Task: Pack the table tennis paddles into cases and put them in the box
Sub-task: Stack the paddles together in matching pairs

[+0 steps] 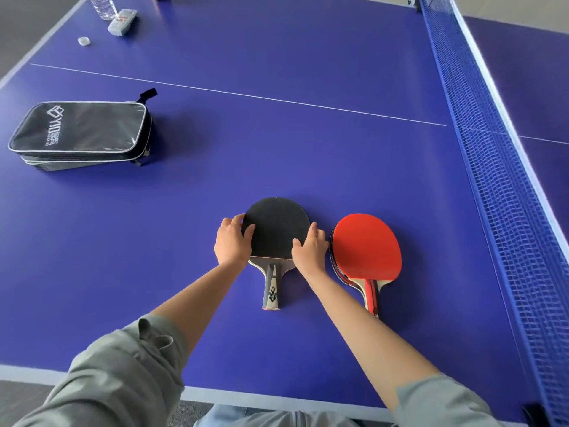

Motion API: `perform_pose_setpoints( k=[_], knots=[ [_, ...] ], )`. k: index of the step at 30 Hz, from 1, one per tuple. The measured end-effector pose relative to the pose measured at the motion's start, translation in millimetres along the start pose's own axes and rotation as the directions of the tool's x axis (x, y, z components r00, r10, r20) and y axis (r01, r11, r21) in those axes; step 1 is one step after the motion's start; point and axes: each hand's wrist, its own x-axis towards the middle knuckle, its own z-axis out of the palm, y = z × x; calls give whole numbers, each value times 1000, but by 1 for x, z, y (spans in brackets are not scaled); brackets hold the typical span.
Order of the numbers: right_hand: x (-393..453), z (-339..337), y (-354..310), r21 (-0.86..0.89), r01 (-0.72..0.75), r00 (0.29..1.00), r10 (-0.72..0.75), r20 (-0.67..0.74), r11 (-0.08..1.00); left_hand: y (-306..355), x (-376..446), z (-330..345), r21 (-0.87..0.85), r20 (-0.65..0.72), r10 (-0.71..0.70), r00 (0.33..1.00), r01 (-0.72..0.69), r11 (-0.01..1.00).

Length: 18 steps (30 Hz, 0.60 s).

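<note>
Purple table tennis table (308, 143) is bearing everything. Both hands are pinching the black paddle (276, 228) by its blade edges, left hand (231, 241) on the left rim, right hand (311, 246) on the right. Lifting it level would help, clear of the red paddle (366, 245) just right, toward the zipped cases (81, 134) far left.

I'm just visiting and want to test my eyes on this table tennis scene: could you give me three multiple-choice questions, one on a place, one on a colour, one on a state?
1. Where do the black cases lie?
A. far left on the table
B. against the net
C. under the paddles

2. What colour is the top face of the paddle nearest the net?
A. blue
B. red
C. green

3. What are the hands doing?
A. resting idle
B. zipping a case
C. holding the black paddle by its edges

Answers: 1 A, they sit stacked at left. 2 B, its rubber is red. 3 C, the left hand and right hand grip the blade's sides.
</note>
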Motion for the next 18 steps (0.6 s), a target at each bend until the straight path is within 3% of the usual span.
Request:
perform_pose_setpoints(
  k=[6,11,14,18],
  knots=[
    [-9,3,2,-253,202,978,-209,-2,946,-1,-2,-3,78,96,66,993,-73,994],
    [-2,-2,-15,-479,433,887,-455,77,764,-5,-10,-32,363,78,135,988,-154,919],
    [2,2,-48,-504,552,821,-538,190,665,-22,-5,-56,469,111,152,982,-187,863],
    [7,26,-99,-508,601,793,-540,282,617,-51,16,-99,517,56,161,985,-166,840]
  ],
)
